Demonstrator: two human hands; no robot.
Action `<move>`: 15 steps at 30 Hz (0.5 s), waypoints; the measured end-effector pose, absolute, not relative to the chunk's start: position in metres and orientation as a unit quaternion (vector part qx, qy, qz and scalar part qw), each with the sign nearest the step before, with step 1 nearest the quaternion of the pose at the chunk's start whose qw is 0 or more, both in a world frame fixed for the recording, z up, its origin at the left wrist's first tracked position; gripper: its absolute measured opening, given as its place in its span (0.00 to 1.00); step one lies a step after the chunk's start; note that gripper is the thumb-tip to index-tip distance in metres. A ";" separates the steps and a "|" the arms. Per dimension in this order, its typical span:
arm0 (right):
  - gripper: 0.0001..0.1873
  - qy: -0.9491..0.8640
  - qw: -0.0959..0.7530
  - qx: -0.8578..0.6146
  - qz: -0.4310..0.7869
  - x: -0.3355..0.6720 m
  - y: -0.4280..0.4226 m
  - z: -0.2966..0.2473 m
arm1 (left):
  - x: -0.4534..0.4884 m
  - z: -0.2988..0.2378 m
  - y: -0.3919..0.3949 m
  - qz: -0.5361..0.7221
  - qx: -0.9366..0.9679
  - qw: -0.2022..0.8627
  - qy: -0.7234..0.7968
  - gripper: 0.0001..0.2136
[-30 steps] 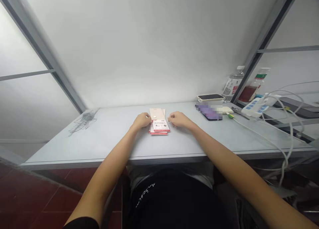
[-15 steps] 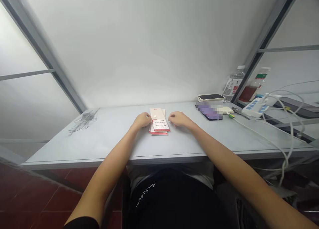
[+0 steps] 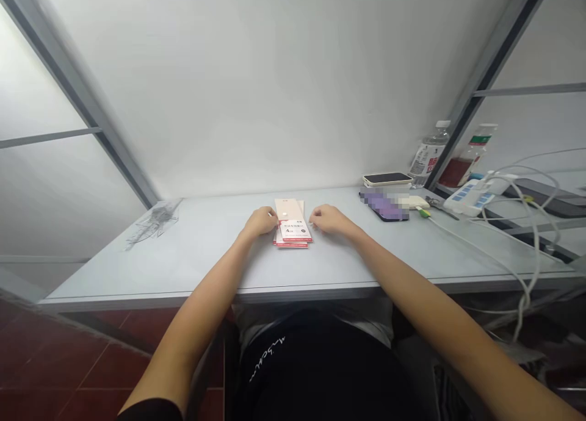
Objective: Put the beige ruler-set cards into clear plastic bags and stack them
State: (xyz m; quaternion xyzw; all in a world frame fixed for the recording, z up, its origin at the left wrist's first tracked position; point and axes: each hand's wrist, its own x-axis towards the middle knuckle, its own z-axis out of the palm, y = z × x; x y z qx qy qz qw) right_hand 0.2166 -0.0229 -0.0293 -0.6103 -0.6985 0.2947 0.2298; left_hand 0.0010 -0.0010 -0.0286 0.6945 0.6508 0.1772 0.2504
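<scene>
A small stack of flat cardboard packets (image 3: pixel 295 230), white with red edges and printed characters including a large 4, lies on the grey table. The packets are slightly fanned, and a longer pale pink card (image 3: pixel 289 208) reaches out toward the wall. At the stack's left edge rests my left hand (image 3: pixel 262 220), fingers curled in, the fingertips beside or touching the packets. My right hand (image 3: pixel 326 218) lies just off the right edge, its fingers bent and closed with nothing visible in them.
To the right are a purple-screened phone (image 3: pixel 384 206), another phone (image 3: pixel 387 179), a clear bottle (image 3: pixel 429 155), scissors (image 3: pixel 440 207) and a white power strip (image 3: pixel 476 192) with loose cables. A dark scribbled marking (image 3: pixel 153 223) shows at the table's left. A white wall stands behind.
</scene>
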 end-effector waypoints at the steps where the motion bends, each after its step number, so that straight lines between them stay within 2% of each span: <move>1: 0.04 -0.699 0.228 -0.610 0.295 0.216 -0.023 -0.029 | 0.001 -0.028 -0.002 0.177 0.695 0.250 0.650 0.08; 8: 0.04 -0.700 0.220 -0.611 0.297 0.216 -0.025 -0.027 | 0.003 -0.026 -0.003 0.163 0.693 0.255 0.655 0.07; 15: 0.04 -0.702 0.213 -0.611 0.298 0.216 -0.026 -0.026 | 0.002 -0.027 -0.002 0.132 0.694 0.279 0.651 0.15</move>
